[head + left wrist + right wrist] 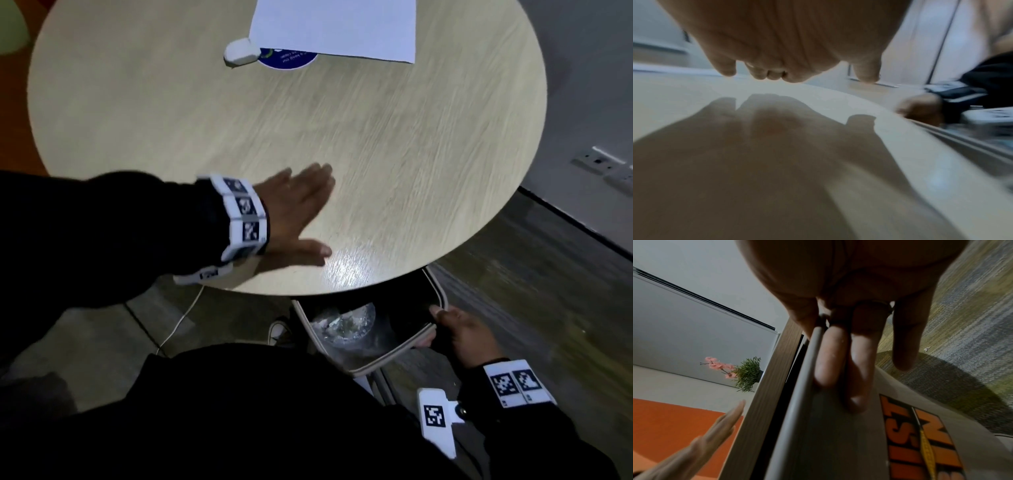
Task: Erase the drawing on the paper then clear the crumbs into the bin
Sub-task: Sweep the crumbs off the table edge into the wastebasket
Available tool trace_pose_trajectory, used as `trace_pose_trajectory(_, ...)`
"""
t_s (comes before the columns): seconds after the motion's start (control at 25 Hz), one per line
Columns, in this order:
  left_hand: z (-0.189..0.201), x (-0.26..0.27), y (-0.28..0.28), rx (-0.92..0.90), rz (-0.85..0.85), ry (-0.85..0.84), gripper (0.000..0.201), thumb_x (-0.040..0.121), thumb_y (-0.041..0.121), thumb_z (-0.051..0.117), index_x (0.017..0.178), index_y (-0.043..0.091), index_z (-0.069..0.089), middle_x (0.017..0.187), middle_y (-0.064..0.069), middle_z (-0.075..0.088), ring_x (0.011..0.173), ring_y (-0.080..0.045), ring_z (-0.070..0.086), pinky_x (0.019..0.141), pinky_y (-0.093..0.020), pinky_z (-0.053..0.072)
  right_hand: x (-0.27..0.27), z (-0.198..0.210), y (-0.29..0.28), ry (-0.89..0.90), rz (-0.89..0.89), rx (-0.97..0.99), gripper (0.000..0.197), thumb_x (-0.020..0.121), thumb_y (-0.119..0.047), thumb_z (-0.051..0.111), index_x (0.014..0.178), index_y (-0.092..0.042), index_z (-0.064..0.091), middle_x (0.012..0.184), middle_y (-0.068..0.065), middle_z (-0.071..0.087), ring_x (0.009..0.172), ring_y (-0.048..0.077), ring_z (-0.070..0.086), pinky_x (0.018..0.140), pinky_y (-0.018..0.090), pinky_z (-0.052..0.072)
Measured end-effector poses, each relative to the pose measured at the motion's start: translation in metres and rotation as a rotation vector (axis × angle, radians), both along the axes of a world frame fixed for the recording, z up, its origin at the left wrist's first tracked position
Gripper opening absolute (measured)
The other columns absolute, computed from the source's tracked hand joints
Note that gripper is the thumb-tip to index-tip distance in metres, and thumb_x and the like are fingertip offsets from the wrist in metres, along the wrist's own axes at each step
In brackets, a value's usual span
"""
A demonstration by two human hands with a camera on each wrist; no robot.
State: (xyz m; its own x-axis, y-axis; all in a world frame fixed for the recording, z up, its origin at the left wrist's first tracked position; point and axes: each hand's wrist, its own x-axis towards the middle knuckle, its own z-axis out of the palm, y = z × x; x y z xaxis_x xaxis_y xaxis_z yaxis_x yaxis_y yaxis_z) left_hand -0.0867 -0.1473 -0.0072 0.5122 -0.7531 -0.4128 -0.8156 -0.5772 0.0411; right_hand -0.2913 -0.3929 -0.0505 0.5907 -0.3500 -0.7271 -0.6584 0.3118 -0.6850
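Head view: I've got the round pale wood-grain table [394, 164] filling the frame, black sleeves at the bottom.
Left hand: my left hand [294, 209] is flat over the near edge of the table, fingers straight and together, thumb splayed toward the rim; the left wrist view shows the palm just above the surface with its reflection underneath, fingertips [774, 75] barely bent, holding nothing.
Right hand: my right hand [462, 334] is down below the table's near-right edge, gripping the rim of the grey rectangular plastic bin [390, 358]; in the right wrist view the fingers [830, 356] are wrapped over the grey rim, pressed to the outer wall beside an orange-lettered label.
Bin: it sits tucked just under the table's near edge, mouth open upward, crumpled clear wrapping [342, 323] inside.
Paper: the white sheet of paper [335, 27] lies at the far edge of the table, well apart from both hands; I can't make out any drawing on it.
Eraser: the white block eraser [241, 51] rests just beside the paper's near-left corner.
Coaster: a dark blue round disc [287, 59] peeks out from under the paper's near edge, next to the eraser.
Crumbs: too blurred here, I cannot tell where any lie.
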Motion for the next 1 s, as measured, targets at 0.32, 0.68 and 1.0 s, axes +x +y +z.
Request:
trace_pose_trajectory(0.32, -0.026, -0.040, -0.007, -0.035, -0.227, 0.019, 0.120, 0.072, 0.090, 0.014, 0.151, 0.001, 0.003, 0.158, -0.020, -0.006, 0.147, -0.033, -0.003, 0.115, -0.048, 0.006, -0.003, -0.002, 0.005, -0.011, -0.013, 0.012, 0.026, 0.098, -0.003, 0.039, 0.075, 0.001, 0.052, 0.040, 0.013, 0.055, 0.033, 0.020, 0.057, 0.040, 0.024, 0.051)
trace_pose_trajectory(0.68, -0.003, -0.005, 0.020, 0.054, 0.123, 0.003, 0.118, 0.069, 0.089, 0.009, 0.150, 0.007, -0.014, 0.158, -0.013, -0.020, 0.146, -0.024, -0.015, 0.117, -0.042, -0.002, -0.012, -0.001, 0.012, -0.042, -0.007, -0.007, 0.027, 0.097, -0.002, 0.039, 0.075, 0.005, 0.052, 0.041, 0.013, 0.056, 0.034, 0.019, 0.057, 0.039, 0.021, 0.050)
trace_pose_trajectory(1.0, -0.008, -0.098, -0.004, 0.028, -0.276, 0.147, 0.103, 0.083, 0.078, 0.024, 0.151, 0.009, -0.012, 0.156, -0.009, -0.025, 0.144, -0.020, -0.023, 0.116, -0.041, -0.011, -0.015, -0.003, 0.020, -0.048, -0.011, -0.012, 0.025, 0.097, -0.003, 0.040, 0.076, 0.004, 0.053, 0.040, 0.011, 0.056, 0.033, 0.018, 0.056, 0.040, 0.020, 0.049)
